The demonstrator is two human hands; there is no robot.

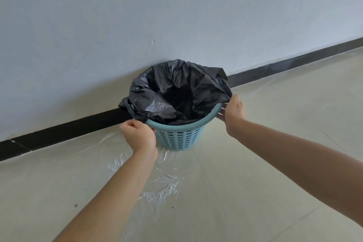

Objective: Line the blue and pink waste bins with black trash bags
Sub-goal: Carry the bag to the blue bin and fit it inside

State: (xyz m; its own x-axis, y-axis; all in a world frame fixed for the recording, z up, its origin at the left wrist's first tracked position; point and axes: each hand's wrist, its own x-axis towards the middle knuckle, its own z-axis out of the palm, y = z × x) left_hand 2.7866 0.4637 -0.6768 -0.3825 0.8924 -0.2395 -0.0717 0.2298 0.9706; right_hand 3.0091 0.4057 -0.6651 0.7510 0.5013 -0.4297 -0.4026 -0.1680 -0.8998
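Note:
A blue perforated waste bin point(181, 137) stands on the floor close to the wall. A black trash bag point(176, 88) sits open inside it, its mouth draped over the far and left rim; the near rim shows bare blue. My left hand point(138, 135) grips the bag's edge at the bin's left rim. My right hand point(233, 114) holds the bag's edge at the right rim. No pink bin is in view.
A pale wall point(176, 15) with a black baseboard point(64, 133) runs behind the bin. The tiled floor point(275, 192) is covered with clear plastic sheeting, crinkled and white-smeared in front of the bin point(159, 192).

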